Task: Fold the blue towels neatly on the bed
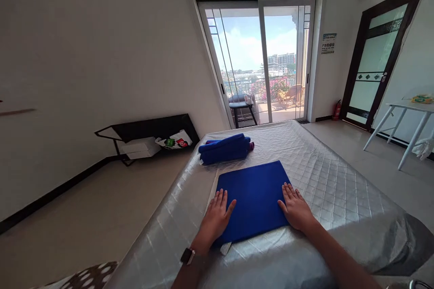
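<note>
A blue cloth (254, 201), folded into a flat rectangle, lies on the mattress (339, 189) in front of me. A small white tag (225, 249) sticks out from under its near left corner. My left hand (219, 214) lies flat on the cloth's left edge, fingers stretched forward. On the right edge rests my right hand (295, 206), also flat with its fingers extended. Neither hand grips anything. Just beyond the cloth sits a pile of folded blue cloths (225, 149), with some purple fabric showing at its right end.
Left of the mattress, a black-framed rack (152, 128) on its side holds white boxes (140, 148) and a printed bag (176, 141). A sliding glass door (261, 63) stands beyond the bed. To the right are a white table (412, 108) and a fire extinguisher (337, 110).
</note>
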Available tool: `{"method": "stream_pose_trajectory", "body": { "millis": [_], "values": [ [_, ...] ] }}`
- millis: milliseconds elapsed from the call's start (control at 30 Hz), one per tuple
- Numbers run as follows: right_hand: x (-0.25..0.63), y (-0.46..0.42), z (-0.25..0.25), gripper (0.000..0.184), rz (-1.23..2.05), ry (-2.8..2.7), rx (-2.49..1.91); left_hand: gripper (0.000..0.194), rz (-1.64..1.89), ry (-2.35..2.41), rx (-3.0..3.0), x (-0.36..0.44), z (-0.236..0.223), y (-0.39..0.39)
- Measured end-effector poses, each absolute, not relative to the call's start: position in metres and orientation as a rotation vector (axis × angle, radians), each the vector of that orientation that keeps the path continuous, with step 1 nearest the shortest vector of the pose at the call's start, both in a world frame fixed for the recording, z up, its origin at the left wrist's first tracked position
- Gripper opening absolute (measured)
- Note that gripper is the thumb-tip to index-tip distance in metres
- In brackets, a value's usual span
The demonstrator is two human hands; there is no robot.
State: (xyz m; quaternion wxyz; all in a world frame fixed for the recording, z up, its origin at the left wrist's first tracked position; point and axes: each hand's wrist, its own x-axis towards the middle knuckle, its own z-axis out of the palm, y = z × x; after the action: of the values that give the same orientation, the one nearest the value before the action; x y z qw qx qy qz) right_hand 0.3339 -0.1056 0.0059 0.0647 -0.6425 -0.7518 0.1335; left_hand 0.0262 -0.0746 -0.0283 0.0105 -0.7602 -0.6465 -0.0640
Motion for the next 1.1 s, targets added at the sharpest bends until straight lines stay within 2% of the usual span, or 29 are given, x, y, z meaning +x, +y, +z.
{"method": "stream_pose_trajectory", "body": {
  "millis": [233, 367, 500, 733, 900, 1000, 1100],
  "values": [
    [0.338, -0.105, -0.005, 0.063, 0.296, -2.291, -1.859, 0.069, -0.222, -1.497, -2.803, 0.171, -0.004, -0.086],
    [0.337, -0.105, -0.006, 0.062, 0.265, -2.324, -1.844, 0.067, -0.264, -1.436, -2.845, 0.195, -0.008, -0.083],
    [0.336, -0.106, -0.003, 0.066, 0.322, -2.284, -1.858, 0.065, -0.273, -1.46, -2.846, 0.161, -0.017, -0.086],
    [0.336, -0.107, -0.002, 0.066, 0.34, -2.255, -1.807, 0.059, -0.144, -1.809, -2.772, 0.04, -0.021, -0.113],
    [0.338, -0.108, 0.001, 0.064, 0.375, -2.239, -1.839, 0.055, -0.32, -2.044, -2.707, -0.024, -0.018, -0.148],
    [0.348, -0.112, 0.014, 0.057, 0.35, -2.288, -1.716, 0.049, -0.476, -2.095, -2.632, -0.037, -0.01, -0.163],
    [0.364, -0.122, 0.037, 0.043, 0.41, -2.369, -1.535, 0.034, -0.58, -2.063, -2.614, -0.035, 0.005, -0.17]
  ]
}}
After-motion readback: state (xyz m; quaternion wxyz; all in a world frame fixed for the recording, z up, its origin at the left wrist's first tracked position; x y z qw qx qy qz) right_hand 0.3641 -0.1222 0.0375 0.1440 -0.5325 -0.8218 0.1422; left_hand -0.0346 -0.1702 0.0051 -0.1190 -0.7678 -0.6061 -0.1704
